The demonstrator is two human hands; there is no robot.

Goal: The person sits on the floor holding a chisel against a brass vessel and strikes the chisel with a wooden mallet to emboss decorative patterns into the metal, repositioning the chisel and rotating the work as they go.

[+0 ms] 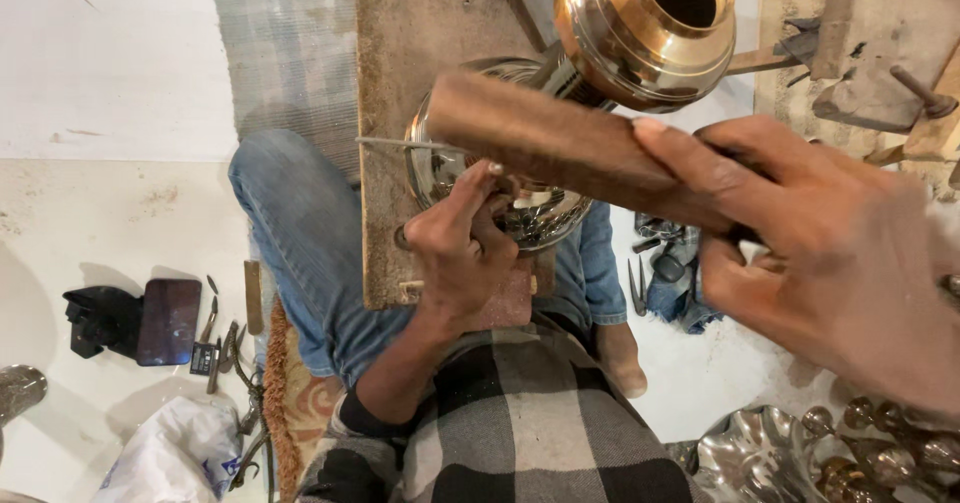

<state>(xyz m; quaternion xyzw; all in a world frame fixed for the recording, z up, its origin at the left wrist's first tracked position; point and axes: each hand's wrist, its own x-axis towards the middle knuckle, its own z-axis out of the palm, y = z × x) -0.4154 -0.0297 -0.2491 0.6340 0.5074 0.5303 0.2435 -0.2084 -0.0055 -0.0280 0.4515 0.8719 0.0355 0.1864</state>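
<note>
Right hand (pixel 830 253) grips a brown wooden block (pixel 560 148) tight — just above the shiny metal pot (pixel 640 28) — while the left hand (pixel 460 248) pinches a thin metal rod (pixel 395 144) against the pot's round belly.

A polished gold-and-silver metal pot (pixel 645 28) was seen above a brown wooden block (pixel 560 143). Blue denim jeans (pixel 300 233) and a black-and-white checked shirt (pixel 520 423) were worn. A dark rectangular phone (pixel 168 321) was laid on whitish flooring (pixel 90 223).

Metal vessel (pixel 500 178) on wooden board (pixel 420 83) over lap; pot (pixel 645 28) behind.
</note>
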